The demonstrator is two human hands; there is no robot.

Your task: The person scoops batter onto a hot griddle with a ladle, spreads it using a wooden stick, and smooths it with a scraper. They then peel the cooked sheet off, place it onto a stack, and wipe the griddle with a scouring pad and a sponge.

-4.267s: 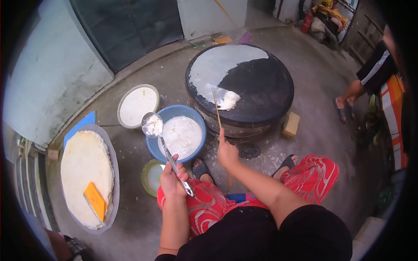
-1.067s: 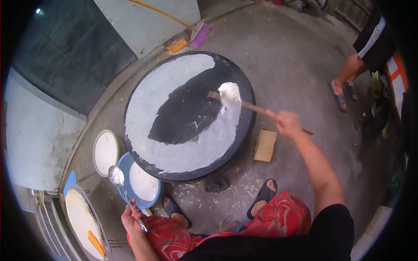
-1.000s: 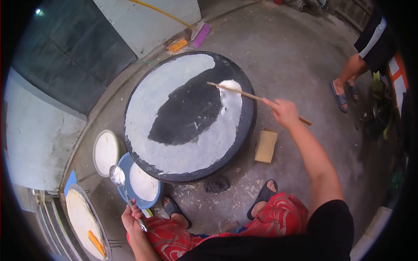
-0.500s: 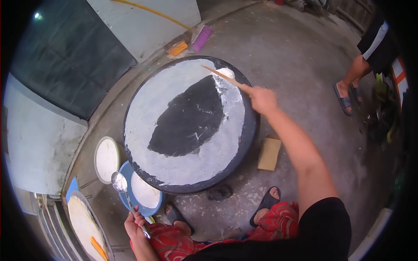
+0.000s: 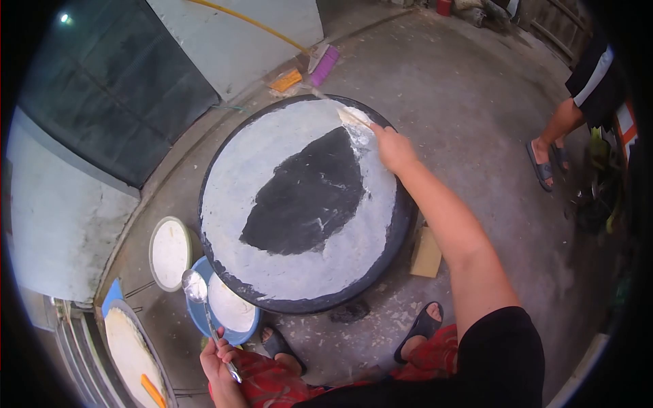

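A large round black griddle (image 5: pixel 299 183) carries a broad ring of thin white batter (image 5: pixel 235 173), with a dark bare patch in its middle. My right hand (image 5: pixel 396 147) is closed around a thin wooden spreading stick (image 5: pixel 354 117), whose blade lies over the far right part of the griddle. Beside the stick sits a thicker lump of white batter (image 5: pixel 350 115). Low on the left, my left hand (image 5: pixel 219 357) grips a metal ladle (image 5: pixel 195 286). The ladle's batter-smeared bowl hangs over the rim of a blue basin (image 5: pixel 199 316) holding white batter.
A pale tub (image 5: pixel 169 255) of white batter stands left of the griddle. At lower left lies a round tray (image 5: pixel 132 347) with pale flat sheets and an orange scraper (image 5: pixel 153 391). A cardboard piece (image 5: pixel 426 253) is by my arm. A person's leg (image 5: pixel 563 129) shows at right, a broom (image 5: pixel 324 64) behind.
My right hand has moved slightly left and away from me with the stick, its blade now by the batter lump. The view has shifted a little; the ladle stays in my left hand.
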